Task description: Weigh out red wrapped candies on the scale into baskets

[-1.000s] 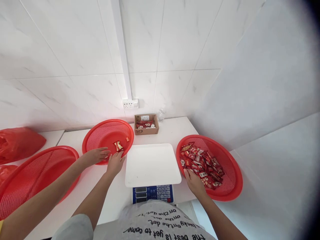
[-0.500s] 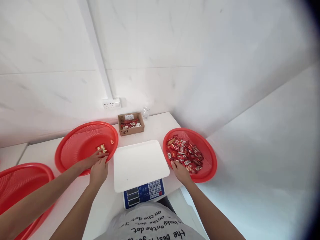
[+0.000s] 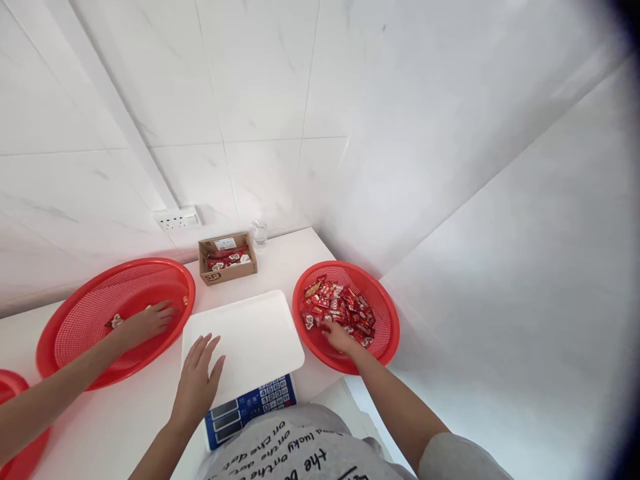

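Over the left part of the white tray (image 3: pixel 255 340), the left hand (image 3: pixel 197 380) is held with its fingers spread and its thumb well apart; nothing is seen gripped by it, and whether the tray is touched cannot be told. Across the near left rim of the right-hand red basket (image 3: pixel 391 330), the right hand (image 3: pixel 339 337) is extended, its fingers bent among the wrapped packets (image 3: pixel 347 307); whether one is pinched there cannot be told. By these packets the basket's floor is covered in a loose heap. Into the left-hand red basket (image 3: pixel 63 333), where a small packet (image 3: pixel 116 321) is seen, another person's hand (image 3: pixel 145 325) is stretched. Behind the tray, a cardboard box (image 3: pixel 235 273) is placed.
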Demonstrator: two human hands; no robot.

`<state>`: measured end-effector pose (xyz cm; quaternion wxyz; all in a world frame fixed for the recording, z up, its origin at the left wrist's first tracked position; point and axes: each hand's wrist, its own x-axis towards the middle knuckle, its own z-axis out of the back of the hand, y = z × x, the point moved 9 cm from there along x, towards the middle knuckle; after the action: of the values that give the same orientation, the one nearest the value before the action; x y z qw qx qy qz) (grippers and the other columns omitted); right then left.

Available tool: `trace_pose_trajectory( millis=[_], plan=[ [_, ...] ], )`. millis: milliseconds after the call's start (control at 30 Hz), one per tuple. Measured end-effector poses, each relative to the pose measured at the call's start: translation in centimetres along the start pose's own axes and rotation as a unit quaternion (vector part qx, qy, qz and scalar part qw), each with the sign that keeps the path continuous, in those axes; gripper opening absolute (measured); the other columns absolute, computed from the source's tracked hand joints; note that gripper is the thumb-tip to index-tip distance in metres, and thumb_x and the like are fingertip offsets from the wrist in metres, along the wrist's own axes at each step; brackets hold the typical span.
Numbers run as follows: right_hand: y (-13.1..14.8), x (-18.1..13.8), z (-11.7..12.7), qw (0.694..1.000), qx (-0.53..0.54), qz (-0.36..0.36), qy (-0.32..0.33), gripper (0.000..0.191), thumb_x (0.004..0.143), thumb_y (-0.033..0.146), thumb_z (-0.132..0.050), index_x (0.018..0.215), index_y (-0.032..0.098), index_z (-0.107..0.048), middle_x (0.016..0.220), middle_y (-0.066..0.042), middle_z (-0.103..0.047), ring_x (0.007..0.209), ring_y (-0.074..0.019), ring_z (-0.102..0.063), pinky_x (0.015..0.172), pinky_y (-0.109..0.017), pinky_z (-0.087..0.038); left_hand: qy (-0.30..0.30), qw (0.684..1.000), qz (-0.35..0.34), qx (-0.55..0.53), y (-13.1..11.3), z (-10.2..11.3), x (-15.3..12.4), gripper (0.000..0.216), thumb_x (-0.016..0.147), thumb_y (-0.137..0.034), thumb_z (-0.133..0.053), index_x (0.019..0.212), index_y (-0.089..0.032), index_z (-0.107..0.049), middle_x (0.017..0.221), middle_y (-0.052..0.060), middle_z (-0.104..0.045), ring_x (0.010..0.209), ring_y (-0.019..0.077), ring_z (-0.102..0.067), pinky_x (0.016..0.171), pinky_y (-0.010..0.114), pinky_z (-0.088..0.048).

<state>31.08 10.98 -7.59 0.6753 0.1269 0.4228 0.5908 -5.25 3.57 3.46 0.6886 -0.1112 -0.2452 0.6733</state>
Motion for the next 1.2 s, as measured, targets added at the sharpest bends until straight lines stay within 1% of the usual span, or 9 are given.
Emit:
trace_pose_trajectory(
  millis=[200, 267, 467, 633, 733, 833, 967, 1067, 1200],
  plan=[
    [0.4, 3.8, 7.2, 0.983, -0.062, 0.034, -0.170, 0.048, 0.083, 0.028, -0.041, 0.130, 0.017, -0.044, 0.133, -0.013, -0.044, 0.124, -0.0243, -0.038, 0.103, -0.039, -0.030, -0.003, 0.999, 0.036, 0.015, -0.9, -0.6, -1.2, 0.043, 0.087, -0.044, -0.037, 0.121, -0.021, -0.050, 0.129, 0.010, -0.051, 0.128, 0.0266, -0.037, 0.100, 0.048, -0.039],
    [1.5, 5.4, 8.1, 0.977, -0.099, 0.056, -0.182, 0.049, 0.084, 0.035, -0.041, 0.130, 0.018, -0.044, 0.134, -0.012, -0.043, 0.125, -0.0251, -0.036, 0.103, -0.039, -0.030, -0.006, 0.999, 0.040, 0.023, -1.6, -0.8, -1.3, 0.043, 0.087, -0.044, -0.038, 0.122, -0.021, -0.050, 0.130, 0.010, -0.050, 0.127, 0.0266, -0.038, 0.100, 0.048, -0.040],
    [4.4, 8.3, 4.0, 0.977, -0.187, 0.099, -0.030, 0.056, 0.082, 0.044, -0.046, 0.134, 0.025, -0.039, 0.145, -0.007, -0.032, 0.135, -0.0315, -0.017, 0.106, -0.052, -0.017, -0.021, 0.999, 0.030, 0.021, -5.2, -1.6, -1.3, 0.039, 0.088, -0.042, -0.040, 0.121, -0.023, -0.051, 0.128, 0.008, -0.052, 0.125, 0.0251, -0.041, 0.097, 0.046, -0.044],
    [4.5, 3.5, 0.3, 0.930, -0.229, 0.261, 0.122, 0.042, 0.076, 0.038, -0.056, 0.117, 0.030, -0.057, 0.131, -0.005, -0.051, 0.130, -0.0292, -0.028, 0.106, -0.053, -0.011, -0.017, 0.999, 0.012, 0.028, -6.9, -2.5, -1.3, 0.038, 0.088, -0.040, -0.041, 0.120, -0.023, -0.051, 0.126, 0.008, -0.054, 0.124, 0.0250, -0.043, 0.096, 0.046, -0.045],
    [2.9, 1.0, 0.7, 0.915, -0.219, 0.297, 0.163, 0.024, 0.078, 0.032, -0.053, 0.096, 0.025, -0.067, 0.106, -0.005, -0.065, 0.115, -0.0249, -0.046, 0.103, -0.045, -0.023, -0.017, 0.999, 0.010, 0.029, -7.3, -2.9, -1.1, 0.037, 0.088, -0.040, -0.041, 0.119, -0.023, -0.051, 0.125, 0.008, -0.055, 0.123, 0.0245, -0.043, 0.097, 0.046, -0.044],
    [1.1, 1.9, 4.4, 0.945, -0.198, 0.250, 0.074, 0.026, 0.083, 0.030, -0.045, 0.094, 0.021, -0.067, 0.099, -0.006, -0.065, 0.101, -0.0206, -0.054, 0.095, -0.036, -0.033, -0.016, 0.999, 0.013, 0.033, -7.6, -3.2, -1.0, 0.037, 0.088, -0.040, -0.041, 0.120, -0.023, -0.050, 0.124, 0.007, -0.055, 0.123, 0.0244, -0.043, 0.096, 0.046, -0.044],
    [-2.3, 4.7, 9.9, 0.971, -0.211, 0.071, -0.087, 0.052, 0.082, 0.044, -0.045, 0.129, 0.021, -0.046, 0.134, -0.012, -0.043, 0.124, -0.0268, -0.037, 0.101, -0.040, -0.026, -0.012, 0.999, 0.008, 0.041, -8.2, -3.6, -0.9, 0.037, 0.088, -0.039, -0.040, 0.120, -0.022, -0.051, 0.123, 0.008, -0.056, 0.123, 0.0251, -0.043, 0.096, 0.046, -0.044],
    [-3.7, 5.7, 9.1, 0.970, -0.239, 0.001, -0.034, 0.070, 0.078, 0.057, -0.045, 0.139, 0.028, -0.028, 0.146, -0.010, -0.026, 0.132, -0.0319, -0.023, 0.104, -0.049, -0.017, -0.008, 0.999, 0.006, 0.043, -8.7, -3.8, -0.9, 0.037, 0.088, -0.039, -0.041, 0.120, -0.022, -0.050, 0.124, 0.008, -0.055, 0.124, 0.0251, -0.043, 0.096, 0.046, -0.045],
    [-2.6, 5.4, 6.0, 0.953, -0.296, 0.038, 0.046, 0.071, 0.077, 0.054, -0.049, 0.140, 0.036, -0.022, 0.150, -0.004, -0.018, 0.135, -0.0334, -0.011, 0.102, -0.053, -0.014, -0.007, 0.999, -0.005, 0.043, -9.3, -4.1, -1.1, 0.036, 0.089, -0.038, -0.041, 0.120, -0.021, -0.050, 0.124, 0.008, -0.055, 0.124, 0.0249, -0.043, 0.096, 0.045, -0.044]
  ],
)
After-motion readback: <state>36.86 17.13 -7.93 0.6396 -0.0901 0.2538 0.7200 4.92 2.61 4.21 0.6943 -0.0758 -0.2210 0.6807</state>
